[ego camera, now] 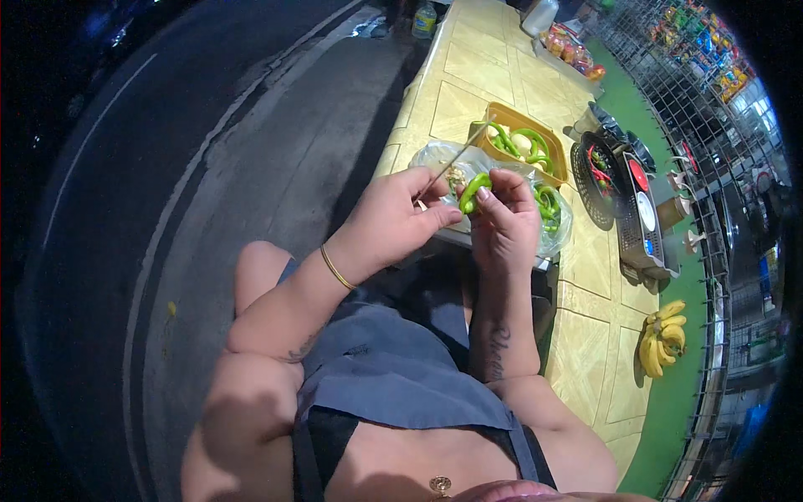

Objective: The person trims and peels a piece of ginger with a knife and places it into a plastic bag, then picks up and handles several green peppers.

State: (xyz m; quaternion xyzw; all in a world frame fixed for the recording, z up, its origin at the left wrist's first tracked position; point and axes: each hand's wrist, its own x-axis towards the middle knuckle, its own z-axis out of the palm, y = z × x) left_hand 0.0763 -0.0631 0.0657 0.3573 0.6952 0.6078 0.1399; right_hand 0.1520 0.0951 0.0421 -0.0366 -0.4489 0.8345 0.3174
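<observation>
My left hand [395, 213] grips a thin knife [461, 152], its blade seen nearly edge-on and pointing up and away. My right hand [509, 216] pinches a curved green chili pepper [475, 193] between thumb and fingers. The left thumb is close to the pepper's lower end; whether it touches cannot be told. Beneath the hands lies a clear plastic bag [433, 152] with pale scraps [455, 179] on it. More green peppers [547, 207] rest in clear plastic by my right hand. Just beyond, a yellow plastic tub [558, 147] holds green peppers and pale, round, onion-like pieces.
The table [583, 332] has a tile-patterned cover. To the right are a black basket [586, 166] with red chilies, a grey rack [649, 241] and bananas [662, 339], before a wire grille [652, 100]. Packaged goods [568, 50] sit farther back. Pavement [301, 144] and road run left.
</observation>
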